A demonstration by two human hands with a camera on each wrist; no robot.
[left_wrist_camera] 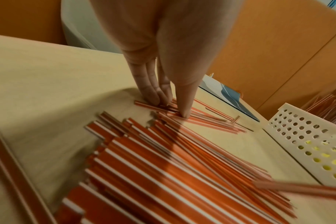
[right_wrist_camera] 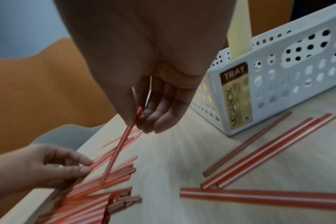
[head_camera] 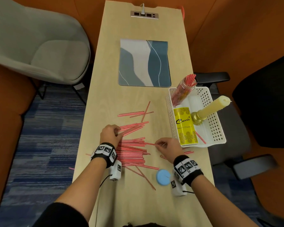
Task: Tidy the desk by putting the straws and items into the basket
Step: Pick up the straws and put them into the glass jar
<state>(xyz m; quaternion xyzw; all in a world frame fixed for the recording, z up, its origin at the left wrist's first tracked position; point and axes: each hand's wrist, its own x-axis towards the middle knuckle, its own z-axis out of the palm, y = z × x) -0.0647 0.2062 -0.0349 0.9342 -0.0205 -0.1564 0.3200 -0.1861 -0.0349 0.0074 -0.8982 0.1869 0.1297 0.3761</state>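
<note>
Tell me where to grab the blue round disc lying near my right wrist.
Probably pinch the blue disc across its rim, coming straight down from above. It lies flat and low on the desk, round with no handle showing, so opposite edges offer the only grip. Loose straws lie just left of it.

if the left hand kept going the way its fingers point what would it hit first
The straws fanned just beyond the left hand; its fingertips touch them now. Further along that line probably the basket, though depth is unclear.
</note>
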